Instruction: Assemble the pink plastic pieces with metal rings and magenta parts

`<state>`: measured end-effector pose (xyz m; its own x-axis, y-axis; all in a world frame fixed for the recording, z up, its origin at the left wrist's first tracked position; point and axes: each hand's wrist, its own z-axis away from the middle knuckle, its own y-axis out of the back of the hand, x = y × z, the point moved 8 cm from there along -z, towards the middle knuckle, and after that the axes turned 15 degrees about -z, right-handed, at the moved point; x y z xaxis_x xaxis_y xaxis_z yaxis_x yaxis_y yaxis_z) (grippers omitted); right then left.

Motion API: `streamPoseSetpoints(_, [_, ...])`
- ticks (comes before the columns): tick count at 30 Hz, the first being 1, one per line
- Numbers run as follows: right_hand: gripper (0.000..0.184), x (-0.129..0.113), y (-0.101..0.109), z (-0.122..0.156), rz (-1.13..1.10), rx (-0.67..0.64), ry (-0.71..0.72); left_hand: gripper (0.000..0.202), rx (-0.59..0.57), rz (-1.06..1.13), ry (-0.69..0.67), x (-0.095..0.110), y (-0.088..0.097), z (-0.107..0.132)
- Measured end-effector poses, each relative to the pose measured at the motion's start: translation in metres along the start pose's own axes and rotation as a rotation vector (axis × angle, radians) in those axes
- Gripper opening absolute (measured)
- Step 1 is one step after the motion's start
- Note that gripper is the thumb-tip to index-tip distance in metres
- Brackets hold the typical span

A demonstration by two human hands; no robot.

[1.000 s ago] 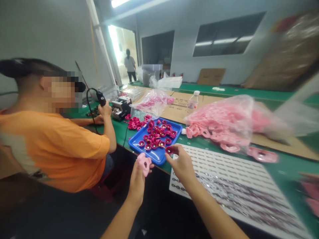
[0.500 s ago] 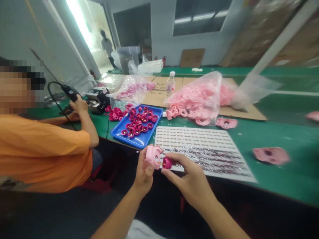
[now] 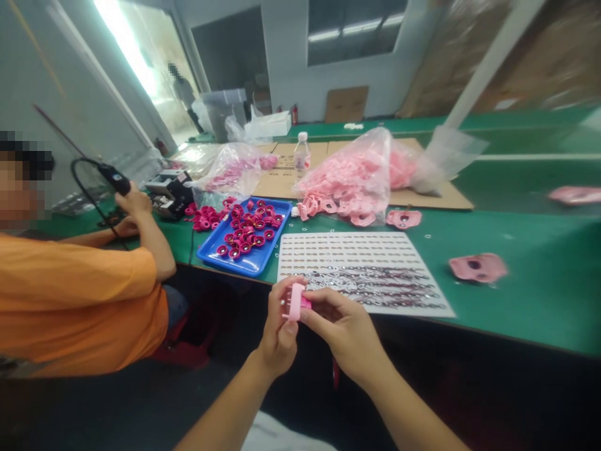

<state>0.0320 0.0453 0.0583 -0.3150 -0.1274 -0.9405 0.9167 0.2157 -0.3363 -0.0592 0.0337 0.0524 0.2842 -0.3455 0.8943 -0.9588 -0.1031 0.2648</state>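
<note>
My left hand (image 3: 278,326) is closed around a light pink plastic housing (image 3: 295,302), seen edge-on with small pegs pointing left. From the other side my right hand (image 3: 345,326) pinches a dark pink round cap (image 3: 306,303), which meets the housing's right face; fingers partly cover it. Both hands are held in front of the table edge. Just beyond them lies a white sheet (image 3: 347,247) with rows of small metal pieces and dark strands. To its left a blue tray (image 3: 253,268) holds many dark pink caps (image 3: 245,247).
A clear bag of pink housings (image 3: 347,172) lies on cardboard beside a bottle (image 3: 303,153). Loose pink pieces (image 3: 477,268) rest at the right. On the left, a co-worker in an orange shirt (image 3: 79,300) grips a black tool (image 3: 114,178) near a black box (image 3: 169,194).
The cap in my right hand has moved left against the housing, closing the gap between them. My left hand has turned the housing edge-on. The whole view has shifted slightly.
</note>
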Motion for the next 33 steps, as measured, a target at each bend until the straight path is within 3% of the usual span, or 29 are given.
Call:
streamPoseSetpoints(7, [0.017, 0.005, 0.029, 0.006, -0.081, 0.144, 0.07, 0.044, -0.117, -0.23, 0.068, -0.002, -0.024, 0.004])
streamPoseSetpoints(10, [0.027, -0.002, 0.04, 0.015, -0.002, 0.145, 0.144, 0.046, -0.076, -0.364, 0.079, -0.002, -0.034, -0.005])
streamPoseSetpoints(12, [0.037, -0.009, 0.051, 0.021, 0.146, 0.209, 0.223, 0.051, -0.039, -0.429, 0.012, 0.002, -0.044, -0.011])
streamPoseSetpoints(15, [0.023, -0.015, 0.077, 0.027, 0.324, 0.367, 0.292, 0.052, -0.106, -0.481, -0.176, 0.013, -0.073, -0.017])
streamPoseSetpoints(18, [0.018, -0.018, 0.113, 0.023, 0.406, 0.461, 0.269, 0.054, -0.207, -0.516, -0.249, 0.021, -0.095, -0.021])
streamPoseSetpoints(21, [0.021, -0.032, 0.16, 0.007, 0.481, 0.484, 0.221, 0.065, -0.286, -0.529, -0.185, 0.021, -0.1, -0.025])
streamPoseSetpoints(25, [0.023, -0.069, 0.236, -0.027, 0.618, 0.503, 0.113, 0.065, -0.334, -0.479, -0.037, 0.011, -0.088, -0.019])
streamPoseSetpoints(28, [0.021, -0.089, 0.288, -0.058, 0.739, 0.538, -0.071, 0.062, -0.347, -0.453, 0.028, 0.0, -0.077, -0.009])
streamPoseSetpoints(30, [0.018, -0.094, 0.314, -0.077, 0.823, 0.547, -0.216, 0.06, -0.347, -0.453, 0.055, -0.006, -0.071, -0.002])
streamPoseSetpoints(33, [0.019, -0.092, 0.336, -0.102, 0.94, 0.529, -0.416, 0.059, -0.358, -0.464, 0.083, -0.013, -0.061, 0.004])
